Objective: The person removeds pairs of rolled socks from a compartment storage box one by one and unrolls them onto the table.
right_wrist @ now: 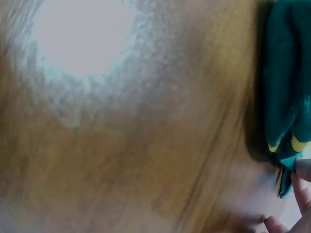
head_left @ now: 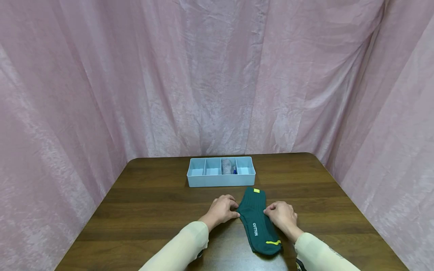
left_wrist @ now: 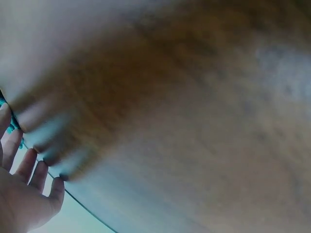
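Note:
A pair of dark green socks (head_left: 255, 214) lies flat and stacked on the table, with COTTON lettering, a yellow stripe by the toes and a yellow label at the cuff. My left hand (head_left: 221, 211) has its thumb and forefinger around the heel at the socks' left edge. On the opposite edge, my right hand (head_left: 281, 216) pinches the fabric between thumb and forefinger. The right wrist view shows the socks (right_wrist: 282, 73) at its right border, with fingertips at the fabric. In the left wrist view my left hand (left_wrist: 29, 194) appears at the lower left, beside a sliver of green.
Behind the socks stands a light blue divided box (head_left: 221, 181). One compartment holds a rolled grey item (head_left: 226, 166) and a small blue thing (head_left: 234, 171). Pink curtains (head_left: 217, 75) surround the brown wooden table (head_left: 145, 210).

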`<control>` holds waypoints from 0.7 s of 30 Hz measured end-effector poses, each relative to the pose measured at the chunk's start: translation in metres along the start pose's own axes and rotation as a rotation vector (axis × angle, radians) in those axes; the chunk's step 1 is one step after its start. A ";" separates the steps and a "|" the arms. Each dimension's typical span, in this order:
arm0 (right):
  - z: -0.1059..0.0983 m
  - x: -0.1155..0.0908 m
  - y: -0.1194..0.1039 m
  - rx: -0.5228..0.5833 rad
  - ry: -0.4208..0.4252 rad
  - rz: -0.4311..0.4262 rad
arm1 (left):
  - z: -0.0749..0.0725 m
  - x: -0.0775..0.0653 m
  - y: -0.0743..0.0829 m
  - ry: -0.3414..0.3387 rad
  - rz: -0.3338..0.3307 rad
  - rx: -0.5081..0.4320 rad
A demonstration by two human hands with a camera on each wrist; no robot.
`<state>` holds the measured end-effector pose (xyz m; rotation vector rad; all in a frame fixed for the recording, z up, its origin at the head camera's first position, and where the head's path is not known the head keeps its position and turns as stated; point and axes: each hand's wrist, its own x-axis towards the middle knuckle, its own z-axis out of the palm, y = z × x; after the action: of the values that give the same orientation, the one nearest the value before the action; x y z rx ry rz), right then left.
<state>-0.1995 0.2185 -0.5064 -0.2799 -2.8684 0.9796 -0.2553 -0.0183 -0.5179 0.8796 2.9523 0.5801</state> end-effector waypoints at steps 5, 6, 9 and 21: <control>-0.004 -0.001 -0.003 0.152 -0.050 0.062 | 0.000 0.001 0.000 -0.003 -0.003 -0.005; -0.005 -0.002 -0.004 0.191 -0.059 0.078 | 0.001 0.001 0.000 -0.005 -0.005 -0.006; -0.004 -0.003 -0.005 0.287 -0.089 0.132 | 0.002 0.001 0.000 -0.005 -0.003 -0.005; -0.002 -0.001 -0.004 0.310 -0.133 0.159 | 0.002 0.001 0.000 -0.021 -0.016 -0.016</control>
<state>-0.1986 0.2160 -0.5027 -0.4337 -2.7825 1.5033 -0.2561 -0.0166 -0.5191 0.8541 2.9290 0.5885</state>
